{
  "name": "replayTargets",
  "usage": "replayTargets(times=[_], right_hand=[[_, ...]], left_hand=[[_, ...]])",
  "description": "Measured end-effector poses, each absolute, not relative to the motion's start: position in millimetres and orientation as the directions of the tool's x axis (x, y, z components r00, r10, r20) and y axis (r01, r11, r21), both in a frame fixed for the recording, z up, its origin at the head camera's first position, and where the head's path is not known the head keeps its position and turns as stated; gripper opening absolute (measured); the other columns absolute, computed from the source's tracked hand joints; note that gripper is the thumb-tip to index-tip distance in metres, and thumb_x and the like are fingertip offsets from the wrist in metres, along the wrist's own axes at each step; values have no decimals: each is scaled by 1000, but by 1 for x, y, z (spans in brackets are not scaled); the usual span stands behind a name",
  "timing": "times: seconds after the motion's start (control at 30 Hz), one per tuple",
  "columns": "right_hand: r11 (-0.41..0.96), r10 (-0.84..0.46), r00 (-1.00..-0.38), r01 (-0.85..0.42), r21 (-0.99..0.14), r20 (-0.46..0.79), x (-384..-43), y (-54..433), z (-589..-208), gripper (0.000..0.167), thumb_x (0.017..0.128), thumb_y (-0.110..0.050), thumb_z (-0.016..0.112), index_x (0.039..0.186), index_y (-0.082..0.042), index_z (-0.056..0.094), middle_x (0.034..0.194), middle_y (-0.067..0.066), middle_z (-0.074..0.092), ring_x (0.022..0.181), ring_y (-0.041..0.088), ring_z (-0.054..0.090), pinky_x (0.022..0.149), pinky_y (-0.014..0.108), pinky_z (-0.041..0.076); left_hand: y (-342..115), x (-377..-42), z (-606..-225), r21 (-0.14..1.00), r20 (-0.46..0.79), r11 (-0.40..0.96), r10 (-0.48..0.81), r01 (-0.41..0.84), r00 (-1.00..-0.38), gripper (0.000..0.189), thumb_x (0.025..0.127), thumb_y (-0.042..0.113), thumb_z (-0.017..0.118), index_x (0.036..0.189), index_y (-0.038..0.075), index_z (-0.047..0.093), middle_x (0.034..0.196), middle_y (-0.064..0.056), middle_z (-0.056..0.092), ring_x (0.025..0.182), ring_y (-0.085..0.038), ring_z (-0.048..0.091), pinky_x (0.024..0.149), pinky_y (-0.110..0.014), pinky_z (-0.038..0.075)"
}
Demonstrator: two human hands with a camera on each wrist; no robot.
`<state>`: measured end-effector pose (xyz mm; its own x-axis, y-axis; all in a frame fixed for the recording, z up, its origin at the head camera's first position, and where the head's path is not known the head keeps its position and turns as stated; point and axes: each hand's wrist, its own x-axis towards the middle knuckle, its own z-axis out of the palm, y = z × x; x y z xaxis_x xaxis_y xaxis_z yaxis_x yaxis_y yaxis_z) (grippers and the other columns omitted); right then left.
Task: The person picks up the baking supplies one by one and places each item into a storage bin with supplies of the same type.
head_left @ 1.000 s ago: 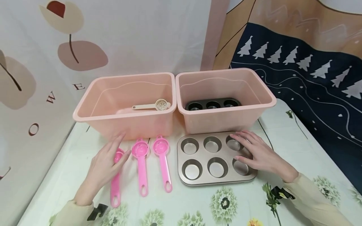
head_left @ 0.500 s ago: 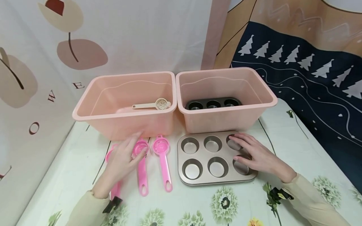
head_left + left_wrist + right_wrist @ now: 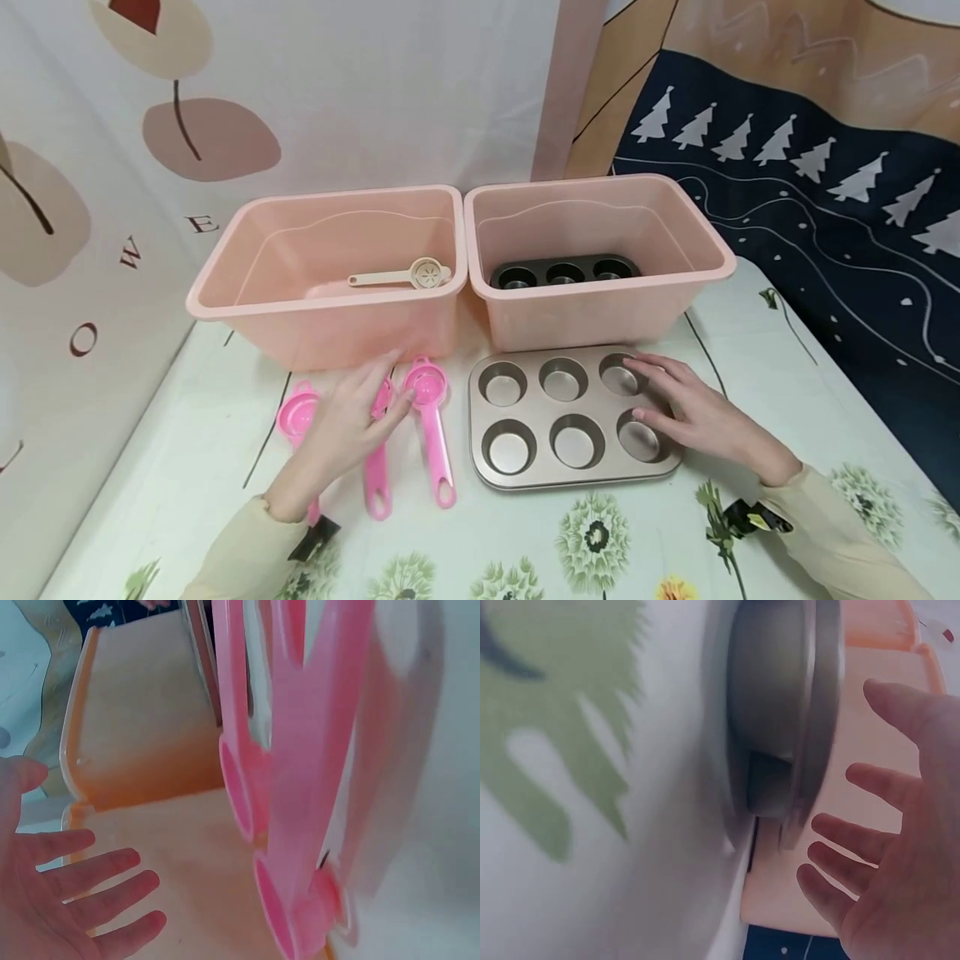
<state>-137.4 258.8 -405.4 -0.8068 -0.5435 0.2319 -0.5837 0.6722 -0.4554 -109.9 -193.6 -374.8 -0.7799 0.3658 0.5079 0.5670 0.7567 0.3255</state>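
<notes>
Three pink egg separators lie on the table: a left one (image 3: 298, 412), a middle one (image 3: 377, 483) and a right one (image 3: 433, 429). My left hand (image 3: 345, 425) hovers over the middle one, covering part of its cup. In the left wrist view its fingers (image 3: 112, 870) are spread and hold nothing. A metallic six-cup muffin pan (image 3: 531, 412) lies to the right. Above the pan's right-hand cups is my right hand (image 3: 697, 417), fingers extended. The right wrist view has those fingers (image 3: 855, 832) above the pan's rim (image 3: 825, 712), gripping nothing.
Behind stand two pink bins side by side. A beige egg separator (image 3: 425, 273) is in the left bin (image 3: 337, 333); a dark muffin pan (image 3: 540, 270) is in the right bin (image 3: 600, 312). A flower-print cloth (image 3: 465, 542) covers the table.
My left hand has moved right, from over the left egg separator to over the middle one, uncovering the left cup. My right hand has barely shifted above the muffin pan.
</notes>
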Motion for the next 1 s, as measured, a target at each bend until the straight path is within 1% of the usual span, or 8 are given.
replayTargets(times=[0.1, 0.3, 0.43, 0.5, 0.57, 0.63, 0.77, 1.0], right_hand=[[666, -513, -815, -576, -473, 269, -141, 263, -399, 62, 90, -20, 69, 145, -10, 43, 141, 20, 40, 129, 39, 36, 96, 63, 35], [653, -439, -826, -564, -506, 354, -150, 274, -383, 58, 91, -10, 67, 143, -5, 44, 141, 20, 41, 130, 38, 35, 99, 61, 31], [638, -387, -842, -539, -550, 375, -157, 285, -378, 53, 93, -7, 63, 142, -4, 44, 140, 18, 42, 131, 21, 36, 104, 33, 33], [616, -360, -857, -516, -596, 370, -161, 291, -378, 50, 95, -6, 60, 142, -1, 43, 139, 20, 43, 128, 8, 37, 99, 17, 33], [599, -328, -878, -479, -642, 349, -165, 297, -378, 47, 97, -6, 57, 141, 2, 43, 137, 22, 44, 123, -2, 37, 93, 8, 31], [596, -285, -903, -429, -678, 321, -169, 303, -377, 45, 98, -8, 55, 140, 5, 42, 136, 25, 43, 120, -5, 37, 89, 5, 31], [610, -200, -937, -349, -712, 287, -175, 314, -371, 45, 101, -13, 52, 139, 8, 39, 136, 26, 42, 116, -1, 40, 84, 2, 33], [605, -95, -930, -338, -721, 356, -189, 320, -347, 49, 100, -11, 52, 143, 4, 34, 129, 16, 46, 110, -3, 44, 82, 4, 37]], left_hand=[[-187, -109, -376, 355, 465, 753, 371, 554, -803, 55, 90, 28, 66, 136, 2, 52, 127, -16, 59, 107, -36, 60, 82, -51, 52], [-174, -110, -383, 468, 369, 695, 408, 546, -835, 52, 92, 24, 65, 138, 4, 50, 133, -16, 55, 115, -37, 56, 94, -54, 45], [-166, -111, -389, 544, 325, 644, 430, 538, -842, 48, 93, 24, 65, 134, 4, 52, 123, -15, 62, 104, -29, 63, 85, -45, 52], [-162, -111, -392, 577, 305, 619, 441, 532, -844, 46, 92, 23, 66, 132, 4, 53, 116, -14, 65, 93, -23, 66, 77, -39, 55], [-159, -113, -395, 613, 287, 588, 456, 527, -842, 44, 92, 19, 67, 131, 3, 54, 113, -16, 65, 91, -21, 67, 75, -35, 55], [-158, -114, -397, 647, 267, 561, 468, 516, -843, 43, 91, 14, 67, 130, 1, 54, 111, -17, 65, 88, -19, 68, 74, -32, 56], [-156, -117, -399, 693, 221, 533, 485, 486, -846, 43, 89, 8, 67, 129, -2, 53, 111, -19, 65, 88, -20, 68, 74, -28, 56], [-155, -121, -399, 715, 150, 541, 500, 444, -853, 45, 90, 11, 68, 130, -1, 52, 113, -17, 64, 89, -20, 67, 74, -27, 55]])
